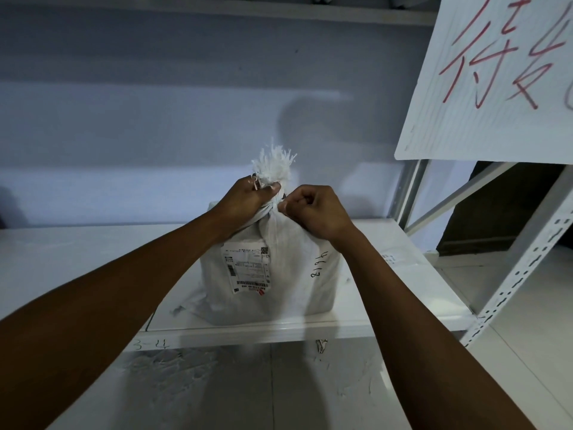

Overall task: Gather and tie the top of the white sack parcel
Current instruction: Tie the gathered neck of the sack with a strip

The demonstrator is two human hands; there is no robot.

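The white sack parcel stands upright on a white shelf, with a shipping label and handwritten digits on its front. Its top is bunched into a neck with a frayed white tuft sticking up. My left hand is closed around that neck just below the tuft. My right hand is fisted against the right side of the neck, pinching something thin there; what it pinches is too small to make out.
A white metal shelf upright with punched holes rises at the right. A white sign with red handwriting hangs at the upper right. A pale wall stands behind the shelf. The tiled floor shows below the shelf edge.
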